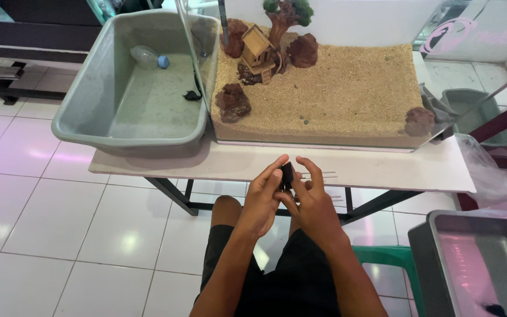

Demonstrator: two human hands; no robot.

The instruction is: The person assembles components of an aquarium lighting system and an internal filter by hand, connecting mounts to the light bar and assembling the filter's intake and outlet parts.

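Both my hands meet in front of the white table edge, above my knees. My left hand and my right hand together pinch a small black object between their fingertips; its exact shape is hidden by the fingers. Behind them stands a glass tank filled with sand, holding dark brown rocks, a small wooden house and a model tree.
A grey plastic tub at the left holds shallow water, a clear bottle with a blue cap and a small dark thing. Another grey tub sits at lower right. A green stool is under me.
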